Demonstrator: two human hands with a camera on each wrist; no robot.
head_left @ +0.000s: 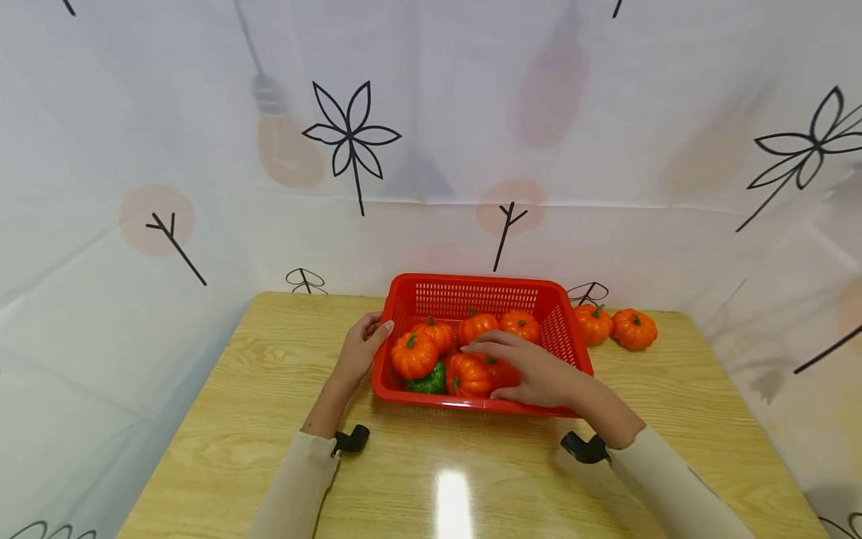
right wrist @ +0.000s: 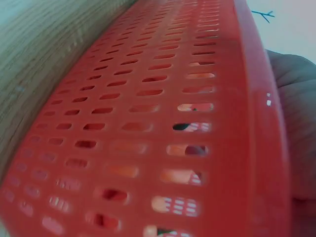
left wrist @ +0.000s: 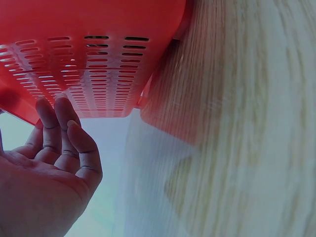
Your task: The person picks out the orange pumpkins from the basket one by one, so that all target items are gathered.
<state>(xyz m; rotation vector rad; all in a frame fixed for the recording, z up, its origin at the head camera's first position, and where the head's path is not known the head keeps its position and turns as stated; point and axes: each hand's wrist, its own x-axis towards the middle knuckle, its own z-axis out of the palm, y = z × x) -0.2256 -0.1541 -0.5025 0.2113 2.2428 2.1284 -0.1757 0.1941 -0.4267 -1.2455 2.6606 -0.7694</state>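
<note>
A red plastic basket with slotted walls stands on the table, holding several small orange pumpkins and a green pumpkin-like piece, partly covered. At its left end my left hand holds the rim, thumb at the top edge; the left wrist view shows the fingers against the slotted outer wall. Over the front right part of the basket reaches my right hand, fingers and thumb spread apart above an orange pumpkin. Another pumpkin lies just left of the thumb. In the right wrist view the basket wall hides most of the hand.
Two orange pumpkins sit on the wooden table to the right of the basket. A patterned white cloth hangs close behind the table's back edge. Black wrist cameras are strapped to both wrists.
</note>
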